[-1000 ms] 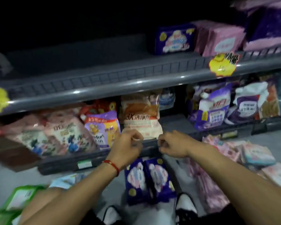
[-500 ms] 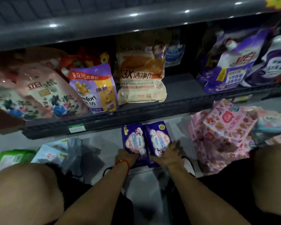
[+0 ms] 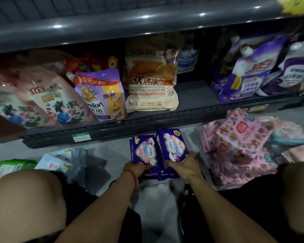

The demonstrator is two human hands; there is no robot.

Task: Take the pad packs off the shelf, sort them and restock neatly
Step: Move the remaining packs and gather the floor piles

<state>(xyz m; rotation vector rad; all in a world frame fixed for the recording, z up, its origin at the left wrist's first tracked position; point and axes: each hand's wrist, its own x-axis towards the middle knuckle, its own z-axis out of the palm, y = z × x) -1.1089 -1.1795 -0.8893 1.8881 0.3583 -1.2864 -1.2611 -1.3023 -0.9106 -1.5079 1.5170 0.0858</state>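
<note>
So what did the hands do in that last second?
Both came down from the shelf edge to the floor. The left hand now grips the left purple pad pack and the right hand grips the right purple pad pack. Those packs lie side by side as before; the pink packs and the shelf's detergent bags have not moved.

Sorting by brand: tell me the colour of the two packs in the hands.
Deep purple packs with white cloud-shaped panels and pink lettering, in the head view.
</note>
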